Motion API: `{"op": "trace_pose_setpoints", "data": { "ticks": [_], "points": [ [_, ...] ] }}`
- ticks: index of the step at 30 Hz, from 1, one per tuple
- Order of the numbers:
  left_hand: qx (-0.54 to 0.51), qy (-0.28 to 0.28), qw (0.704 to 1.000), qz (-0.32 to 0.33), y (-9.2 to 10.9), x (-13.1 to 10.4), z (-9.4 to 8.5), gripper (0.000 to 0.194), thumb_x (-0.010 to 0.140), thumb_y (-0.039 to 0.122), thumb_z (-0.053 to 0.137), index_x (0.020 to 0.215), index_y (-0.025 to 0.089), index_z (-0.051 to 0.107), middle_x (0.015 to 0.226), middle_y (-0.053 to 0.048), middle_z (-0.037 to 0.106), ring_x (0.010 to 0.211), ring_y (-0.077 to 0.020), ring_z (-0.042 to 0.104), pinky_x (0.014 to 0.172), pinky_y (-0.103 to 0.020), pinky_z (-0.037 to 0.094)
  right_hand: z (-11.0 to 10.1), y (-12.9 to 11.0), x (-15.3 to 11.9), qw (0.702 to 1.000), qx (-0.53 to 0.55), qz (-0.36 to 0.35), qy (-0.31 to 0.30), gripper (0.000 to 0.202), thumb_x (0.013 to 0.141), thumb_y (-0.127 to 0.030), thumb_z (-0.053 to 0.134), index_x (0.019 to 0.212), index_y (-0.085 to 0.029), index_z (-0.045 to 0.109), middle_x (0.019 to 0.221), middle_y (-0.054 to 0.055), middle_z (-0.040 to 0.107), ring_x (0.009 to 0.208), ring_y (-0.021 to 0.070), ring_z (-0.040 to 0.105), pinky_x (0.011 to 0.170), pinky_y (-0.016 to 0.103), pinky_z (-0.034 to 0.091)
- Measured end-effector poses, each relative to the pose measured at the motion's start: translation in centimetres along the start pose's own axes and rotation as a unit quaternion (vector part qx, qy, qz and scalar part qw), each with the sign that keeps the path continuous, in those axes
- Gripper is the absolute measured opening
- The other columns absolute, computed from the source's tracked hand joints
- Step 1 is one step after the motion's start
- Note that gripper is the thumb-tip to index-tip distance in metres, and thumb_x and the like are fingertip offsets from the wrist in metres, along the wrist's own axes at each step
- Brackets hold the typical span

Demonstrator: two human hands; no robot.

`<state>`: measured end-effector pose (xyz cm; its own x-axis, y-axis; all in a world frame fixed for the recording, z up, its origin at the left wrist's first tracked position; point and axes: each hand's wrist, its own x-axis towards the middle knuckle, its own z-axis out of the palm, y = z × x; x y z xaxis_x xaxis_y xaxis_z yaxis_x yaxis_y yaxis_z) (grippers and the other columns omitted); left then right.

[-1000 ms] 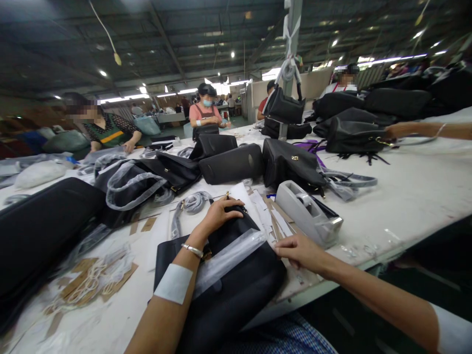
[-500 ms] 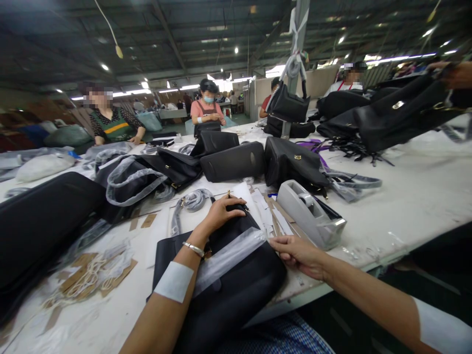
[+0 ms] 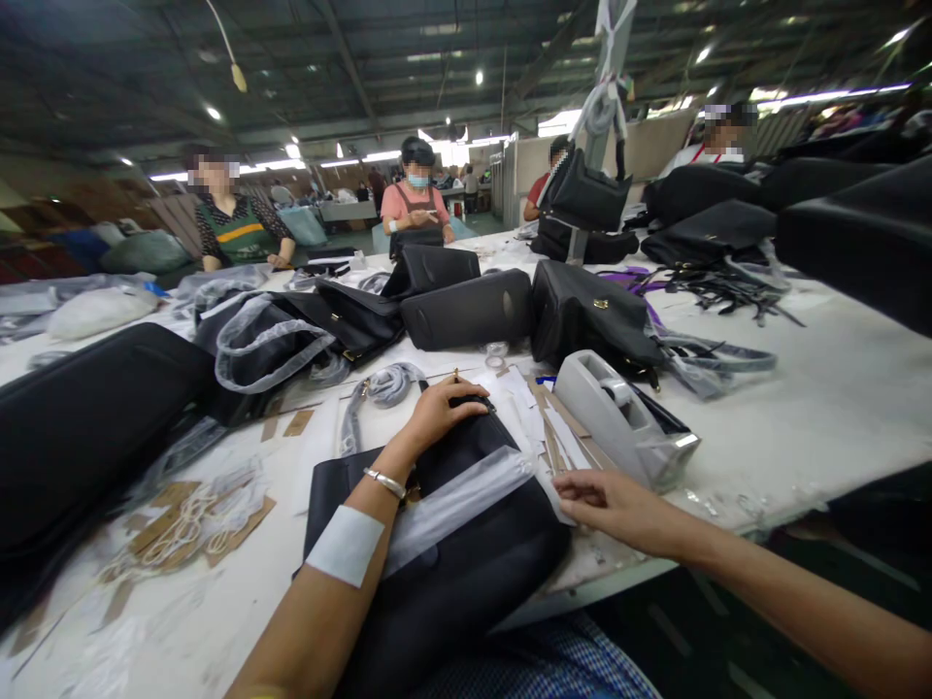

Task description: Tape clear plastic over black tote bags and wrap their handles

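A black handbag [image 3: 473, 587] lies tilted at the table's front edge, partly over my lap. My left hand [image 3: 441, 417] grips its upper edge, thumb bent over the near side; some fingertips are hidden behind the bag. Across the front runs a handle [image 3: 458, 510] wrapped in clear plastic, partly covered by my left forearm. At the bag's right side my right hand [image 3: 618, 510] has its fingers pinched together at the loose whitish end of that wrapping. Just beyond it stands a grey tape dispenser [image 3: 601, 413]. A coiled plastic-wrapped strap [image 3: 393, 385] rests behind the bag.
Several black bags [image 3: 466, 311] stand across the table, with a large one [image 3: 102, 408] at left. Cardboard tags with white strings [image 3: 175, 534] lie left of me. Paper strips [image 3: 557, 427] lie near the dispenser. A bag hangs on a post [image 3: 586, 199]. Co-workers [image 3: 415, 204] are opposite.
My right hand has moved slightly right, away from the handle's end, and a whitish strip now shows beside its fingers. My left hand keeps its hold. The bag at far right has come lower.
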<state>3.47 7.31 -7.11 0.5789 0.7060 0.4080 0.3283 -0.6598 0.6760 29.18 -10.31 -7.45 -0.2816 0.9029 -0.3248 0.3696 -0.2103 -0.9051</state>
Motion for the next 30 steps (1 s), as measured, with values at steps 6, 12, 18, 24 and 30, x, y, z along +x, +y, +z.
{"op": "trace_pose_setpoints", "data": {
  "ticks": [6, 12, 18, 24, 30],
  "points": [
    [0.049, -0.016, 0.998, 0.019, 0.2, 0.0, 0.3, 0.037, 0.082, 0.043, 0.071, 0.115, 0.027, 0.071, 0.117, -0.006, 0.065, 0.109, -0.023, 0.063, 0.099, -0.034, 0.047, 2.6, 0.0, 1.9, 0.994, 0.092, 0.015, 0.062, 0.054, 0.071, -0.062, 0.069, 0.097, -0.015, 0.065, 0.093, 0.009, 0.072, 0.091, 0.0258, 0.067, 0.084, 0.036, 0.049],
    [0.12, 0.07, 0.99, -0.018, 0.5, 0.5, 1.0, 0.034, 0.087, 0.047, 0.065, 0.112, 0.025, 0.072, 0.107, -0.006, 0.073, 0.098, -0.023, 0.069, 0.089, -0.032, 0.051, 2.2, -0.6, 1.5, 0.983, 0.182, 0.007, -0.03, 0.045, 0.076, -0.058, 0.068, 0.09, -0.016, 0.063, 0.084, 0.003, 0.069, 0.082, 0.0202, 0.063, 0.076, 0.031, 0.046],
    [0.133, 0.123, 0.983, -0.028, 0.0, 0.3, 0.7, 0.023, 0.09, 0.04, 0.063, 0.101, 0.023, 0.074, 0.099, -0.004, 0.076, 0.088, -0.0202, 0.071, 0.081, -0.028, 0.052, -1.8, -2.0, 0.2, 0.986, -0.106, -0.061, -0.113, 0.037, 0.091, -0.051, 0.053, 0.086, -0.016, 0.064, 0.085, 0.004, 0.063, 0.082, 0.0202, 0.057, 0.074, 0.031, 0.043],
    [0.102, 0.125, 0.986, -0.051, -0.3, 0.3, 0.5, 0.02, 0.089, 0.038, 0.063, 0.091, 0.022, 0.075, 0.093, -0.004, 0.076, 0.086, -0.0199, 0.071, 0.081, -0.029, 0.052, -3.4, -2.9, 0.4, 0.96, -0.245, -0.081, -0.105, 0.031, 0.092, -0.043, 0.051, 0.078, -0.018, 0.062, 0.081, 0.004, 0.063, 0.079, 0.0208, 0.057, 0.073, 0.031, 0.042],
    [0.05, 0.141, 0.987, -0.061, -0.1, 0.1, 0.3, 0.022, 0.092, 0.036, 0.059, 0.094, 0.021, 0.074, 0.096, -0.005, 0.076, 0.089, -0.0196, 0.07, 0.083, -0.031, 0.053, -0.3, -1.5, 1.6, 0.997, -0.031, -0.057, -0.05, 0.043, 0.09, -0.05, 0.052, 0.117, -0.019, 0.065, 0.108, 0.007, 0.069, 0.102, 0.0268, 0.061, 0.092, 0.036, 0.046]
  ]
}}
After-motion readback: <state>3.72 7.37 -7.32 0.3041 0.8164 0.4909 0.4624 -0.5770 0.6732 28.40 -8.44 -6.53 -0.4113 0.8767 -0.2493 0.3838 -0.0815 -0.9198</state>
